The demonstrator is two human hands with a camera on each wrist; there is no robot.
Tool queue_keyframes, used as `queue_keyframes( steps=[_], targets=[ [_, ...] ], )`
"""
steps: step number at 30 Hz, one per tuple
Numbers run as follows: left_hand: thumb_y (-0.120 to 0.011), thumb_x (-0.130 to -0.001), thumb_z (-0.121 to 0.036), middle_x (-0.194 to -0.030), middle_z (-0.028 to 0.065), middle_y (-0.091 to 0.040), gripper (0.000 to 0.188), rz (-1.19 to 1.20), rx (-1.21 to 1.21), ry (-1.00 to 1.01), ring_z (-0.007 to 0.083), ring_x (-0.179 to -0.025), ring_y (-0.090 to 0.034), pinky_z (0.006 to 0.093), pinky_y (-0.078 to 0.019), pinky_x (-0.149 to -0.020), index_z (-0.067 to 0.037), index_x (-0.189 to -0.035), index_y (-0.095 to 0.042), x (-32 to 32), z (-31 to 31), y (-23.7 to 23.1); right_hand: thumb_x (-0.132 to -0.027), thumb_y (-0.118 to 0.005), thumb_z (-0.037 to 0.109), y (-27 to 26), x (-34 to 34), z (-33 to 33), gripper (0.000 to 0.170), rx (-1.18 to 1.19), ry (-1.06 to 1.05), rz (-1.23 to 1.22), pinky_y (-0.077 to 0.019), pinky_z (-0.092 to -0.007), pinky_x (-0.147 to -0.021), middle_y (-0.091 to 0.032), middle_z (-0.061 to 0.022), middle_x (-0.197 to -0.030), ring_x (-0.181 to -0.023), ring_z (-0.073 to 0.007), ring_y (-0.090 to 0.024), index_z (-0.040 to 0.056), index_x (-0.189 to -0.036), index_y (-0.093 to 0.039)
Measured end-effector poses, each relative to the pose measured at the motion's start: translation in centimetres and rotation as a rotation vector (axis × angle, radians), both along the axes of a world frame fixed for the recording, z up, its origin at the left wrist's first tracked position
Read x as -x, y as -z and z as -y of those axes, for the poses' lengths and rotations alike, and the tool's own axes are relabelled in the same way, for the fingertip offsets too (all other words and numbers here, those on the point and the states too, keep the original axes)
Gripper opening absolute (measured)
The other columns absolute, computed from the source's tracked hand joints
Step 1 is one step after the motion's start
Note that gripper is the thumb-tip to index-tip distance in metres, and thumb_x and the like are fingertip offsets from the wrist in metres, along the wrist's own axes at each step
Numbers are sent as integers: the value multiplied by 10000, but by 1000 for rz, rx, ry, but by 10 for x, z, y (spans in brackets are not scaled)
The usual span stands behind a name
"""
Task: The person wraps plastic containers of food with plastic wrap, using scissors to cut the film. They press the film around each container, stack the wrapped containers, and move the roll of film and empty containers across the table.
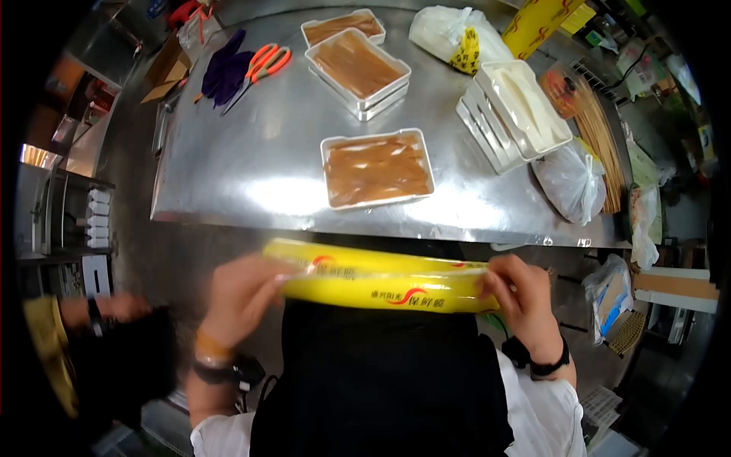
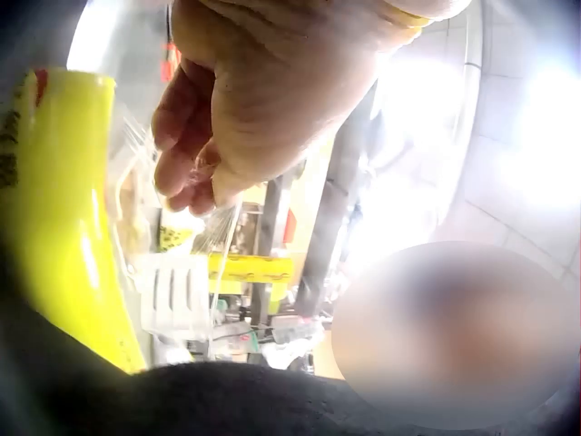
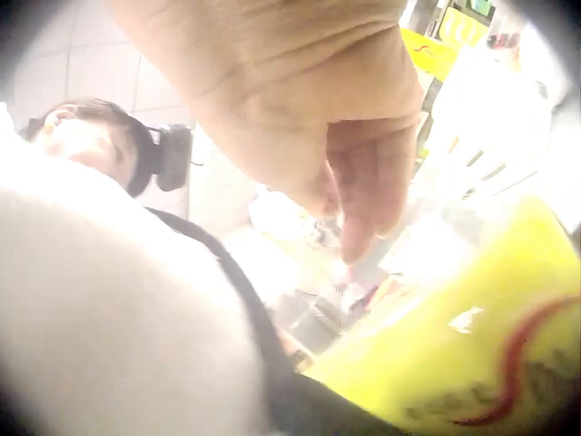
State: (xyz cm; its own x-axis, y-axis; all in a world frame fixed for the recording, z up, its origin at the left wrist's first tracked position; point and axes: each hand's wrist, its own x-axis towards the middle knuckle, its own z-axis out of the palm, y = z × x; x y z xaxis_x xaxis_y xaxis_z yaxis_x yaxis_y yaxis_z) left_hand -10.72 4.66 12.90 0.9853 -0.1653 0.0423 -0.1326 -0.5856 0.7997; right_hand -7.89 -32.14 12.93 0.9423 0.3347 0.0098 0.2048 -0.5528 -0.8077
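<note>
A yellow cling film roll (image 1: 411, 298) with red and black print lies crosswise in front of the black apron, below the table's near edge. Along it runs the edge of a clear film, stretched between both hands. My left hand (image 1: 242, 293), blurred in the head view, pinches clear film (image 2: 221, 250) between thumb and fingertips. The left wrist view has the yellow roll apart from those fingers. At the other end my right hand (image 1: 525, 297) pinches the film too, its curled fingers (image 3: 372, 195) just above the yellow surface.
On the steel table (image 1: 251, 167) a tray of brown strips (image 1: 377, 171) is nearest, with stacked trays (image 1: 358, 68) behind. White trays (image 1: 525, 107) and bags stand right; orange-handled scissors (image 1: 266, 62) lie left beside a purple cloth (image 1: 222, 68). Another person's arm (image 1: 114, 307) shows at left.
</note>
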Motion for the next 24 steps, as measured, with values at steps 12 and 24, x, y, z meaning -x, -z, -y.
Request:
queue_keyframes(
  steps=[12,24],
  targets=[
    [-562,-857,-95,-654,65,-578,175,244,149,-45,169,-562,-520,299,-394,-521,-7,-705,-572,10,-9,-37,-786,-699,62,-55,-20,1,78,-78,-75,336,-425,-280,-483,-637,-52,-640,-494,-168,-574,27,-818,-637],
    [-574,-914,-130,-816,14,-469,139,10,601,-77,91,-739,-439,239,-356,-651,-50,-811,-527,-87,-19,-22,-792,-766,97,-34,-126,-27,166,-104,-16,125,-349,-206,-563,-522,29,-692,-609,-60,-434,32,-825,-617]
  ],
)
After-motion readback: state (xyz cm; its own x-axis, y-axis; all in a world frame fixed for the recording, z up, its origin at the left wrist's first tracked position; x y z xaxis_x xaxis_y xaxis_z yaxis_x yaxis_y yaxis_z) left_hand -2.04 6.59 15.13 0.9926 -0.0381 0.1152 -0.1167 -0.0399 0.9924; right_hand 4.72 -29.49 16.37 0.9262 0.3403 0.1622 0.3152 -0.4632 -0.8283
